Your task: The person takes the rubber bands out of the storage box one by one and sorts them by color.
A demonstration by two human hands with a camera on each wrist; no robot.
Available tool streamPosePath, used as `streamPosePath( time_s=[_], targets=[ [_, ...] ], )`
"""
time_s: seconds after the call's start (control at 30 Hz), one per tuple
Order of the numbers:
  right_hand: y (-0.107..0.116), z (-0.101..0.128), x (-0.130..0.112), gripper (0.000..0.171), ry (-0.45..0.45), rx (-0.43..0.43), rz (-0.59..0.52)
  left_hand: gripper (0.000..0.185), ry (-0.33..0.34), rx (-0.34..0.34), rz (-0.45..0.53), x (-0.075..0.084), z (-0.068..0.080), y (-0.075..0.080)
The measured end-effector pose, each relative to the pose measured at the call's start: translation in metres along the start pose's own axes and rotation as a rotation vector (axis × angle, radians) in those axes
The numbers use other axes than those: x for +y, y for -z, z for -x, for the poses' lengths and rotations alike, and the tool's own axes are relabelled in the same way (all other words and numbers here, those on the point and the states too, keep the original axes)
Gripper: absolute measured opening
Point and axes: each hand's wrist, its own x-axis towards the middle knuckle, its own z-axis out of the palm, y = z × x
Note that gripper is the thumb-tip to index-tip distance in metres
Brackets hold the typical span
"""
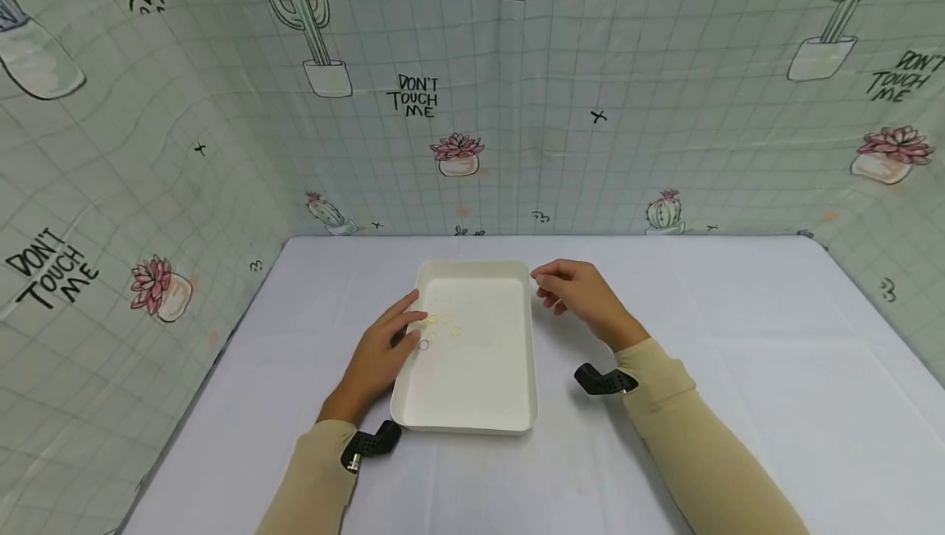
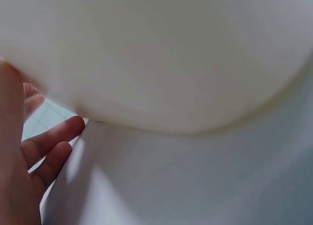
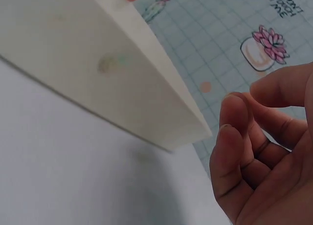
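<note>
A shallow white tray (image 1: 472, 383) lies lengthwise on the white cloth. In its left part sit several small yellow rings (image 1: 455, 331) and one greyish-purple ring (image 1: 424, 345). My left hand (image 1: 372, 363) rests at the tray's left rim with its fingers spread, one fingertip reaching inside close to the yellow rings. Its lower fingers (image 2: 57, 139) stay outside the wall in the left wrist view. By the upper right corner of the tray, my right hand (image 1: 579, 293) hovers with thumb and curled fingers (image 3: 230, 146) drawn together; nothing shows between them.
The table's white cloth (image 1: 723, 305) extends to both sides of the tray. Behind and at the sides hangs a checked curtain (image 1: 546, 67) with drawn cacti and lettering. A black wrist device (image 1: 605, 379) is worn on each sleeve.
</note>
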Motion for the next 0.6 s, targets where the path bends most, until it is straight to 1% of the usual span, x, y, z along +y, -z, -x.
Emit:
streamPosePath(
  time_s=[0.1,0.23,0.4,0.5,0.6],
  targets=[
    [-0.005,-0.003,-0.006,0.032,0.004,-0.008,-0.006,0.032,-0.004,-0.003,-0.006,-0.001,-0.002,-0.001],
    [-0.012,-0.010,-0.016,0.033,0.018,-0.039,-0.025,0.033,-0.007,0.002,-0.021,0.000,-0.003,0.001],
    [-0.018,-0.015,-0.028,0.029,0.029,-0.060,-0.066,0.036,-0.015,0.002,-0.011,0.000,-0.003,0.001],
    [-0.025,-0.018,-0.032,0.027,0.032,-0.099,-0.055,0.037,-0.018,-0.002,-0.010,0.000,-0.003,0.001],
    [-0.033,-0.021,-0.034,0.031,0.036,-0.148,-0.027,0.037,-0.014,-0.002,-0.008,0.000,-0.004,0.000]
  ],
)
